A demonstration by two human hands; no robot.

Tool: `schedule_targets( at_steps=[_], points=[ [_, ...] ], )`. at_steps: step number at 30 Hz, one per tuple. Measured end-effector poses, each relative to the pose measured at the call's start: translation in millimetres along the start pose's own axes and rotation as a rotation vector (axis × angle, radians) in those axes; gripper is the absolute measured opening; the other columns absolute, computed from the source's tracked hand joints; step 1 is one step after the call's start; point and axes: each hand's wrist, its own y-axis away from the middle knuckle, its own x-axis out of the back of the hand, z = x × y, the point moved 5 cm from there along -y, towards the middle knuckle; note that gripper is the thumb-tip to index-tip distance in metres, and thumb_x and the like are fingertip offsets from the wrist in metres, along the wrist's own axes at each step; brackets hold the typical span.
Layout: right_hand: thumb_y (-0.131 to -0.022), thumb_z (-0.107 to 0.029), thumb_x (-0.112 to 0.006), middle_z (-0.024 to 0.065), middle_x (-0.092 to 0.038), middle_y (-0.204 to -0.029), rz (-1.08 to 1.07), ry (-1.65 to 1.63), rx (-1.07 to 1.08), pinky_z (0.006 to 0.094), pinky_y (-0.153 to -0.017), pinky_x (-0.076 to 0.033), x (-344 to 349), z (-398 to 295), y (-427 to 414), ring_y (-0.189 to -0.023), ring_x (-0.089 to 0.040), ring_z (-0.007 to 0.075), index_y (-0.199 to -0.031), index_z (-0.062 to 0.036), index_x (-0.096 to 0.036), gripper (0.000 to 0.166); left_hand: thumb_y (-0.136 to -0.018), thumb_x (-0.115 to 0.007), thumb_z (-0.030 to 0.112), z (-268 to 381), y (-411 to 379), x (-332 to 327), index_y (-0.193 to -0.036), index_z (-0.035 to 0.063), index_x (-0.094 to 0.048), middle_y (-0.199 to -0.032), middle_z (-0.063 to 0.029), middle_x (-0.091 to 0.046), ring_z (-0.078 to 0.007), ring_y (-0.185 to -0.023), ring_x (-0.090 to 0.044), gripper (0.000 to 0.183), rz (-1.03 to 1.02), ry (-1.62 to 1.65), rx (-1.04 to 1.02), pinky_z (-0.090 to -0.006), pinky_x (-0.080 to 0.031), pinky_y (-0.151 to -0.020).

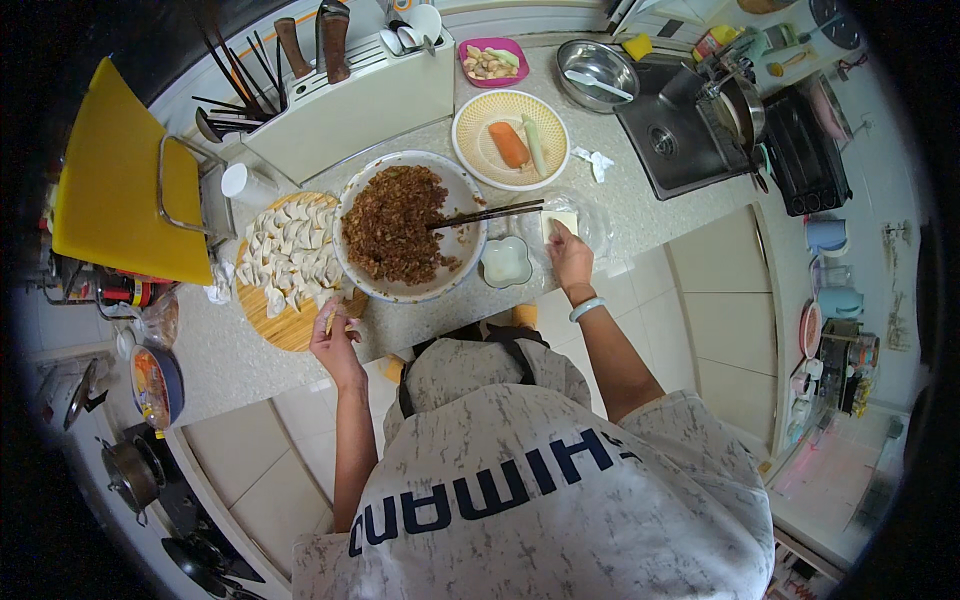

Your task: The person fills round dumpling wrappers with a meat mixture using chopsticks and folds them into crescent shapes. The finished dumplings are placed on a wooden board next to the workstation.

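My left hand (337, 341) is at the lower right edge of a round wooden board (279, 334) covered with folded dumplings (289, 251). Its fingers are curled close together; whether they hold something cannot be made out. My right hand (568, 253) touches a stack of square wrappers (559, 221) lying on clear plastic. Between the hands stands a large white bowl (459, 259) of brown minced filling (394, 221), with dark chopsticks (491, 215) resting in it and sticking out to the right. A small flower-shaped dish (507, 262) sits between this bowl and my right hand.
Behind are a yellow basket (510, 180) with a carrot piece and a green stalk, a pink dish (491, 81), a steel bowl (598, 75) and a sink (664, 142). A knife block (367, 112), a white cup (247, 185) and a yellow board (127, 180) stand left.
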Motion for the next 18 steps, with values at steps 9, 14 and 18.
schedule_targets(
  at_steps=[9, 14, 18],
  points=[
    [-0.073, -0.013, -0.063, 0.0047, -0.066, -0.075, 0.027, -0.151, -0.124, 0.0357, -0.064, -0.051, 2.0, 11.3, -2.6, -0.067, -0.063, 0.0243, -0.116, -0.0156, -0.058, 0.043, -0.085, -0.059, 0.011, 4.5, 4.8, -2.9, -0.103, 0.0024, -0.063, -0.095, -0.0019, -0.063, -0.0079, -0.067, -0.053, 0.02, -0.024, -0.01, 0.017, -0.0204, -0.038, -0.048],
    [-0.072, -0.013, -0.063, 0.0057, -0.066, -0.072, -0.001, -0.193, -0.131, 0.0346, -0.063, -0.051, 7.4, 10.9, -6.5, -0.064, -0.063, 0.0239, -0.116, -0.0155, -0.059, 0.044, -0.085, -0.058, 0.008, 4.4, 6.5, -0.4, -0.104, 0.0023, -0.063, -0.095, -0.0027, -0.063, -0.0079, -0.065, -0.054, 0.02, -0.005, 0.004, 0.016, -0.02, -0.039, -0.048],
    [-0.07, -0.013, -0.063, 0.0078, -0.065, -0.069, -0.014, -0.158, -0.131, 0.0344, -0.061, -0.051, 7.4, 15.0, -11.0, -0.061, -0.063, 0.024, -0.113, -0.013, -0.061, 0.043, -0.084, -0.058, 0.007, 4.0, 7.4, -4.8, -0.103, 0.0023, -0.063, -0.097, -0.0032, -0.063, -0.0086, -0.065, -0.055, 0.02, -0.043, 0.012, 0.036, -0.0202, -0.04, -0.05]
  ],
)
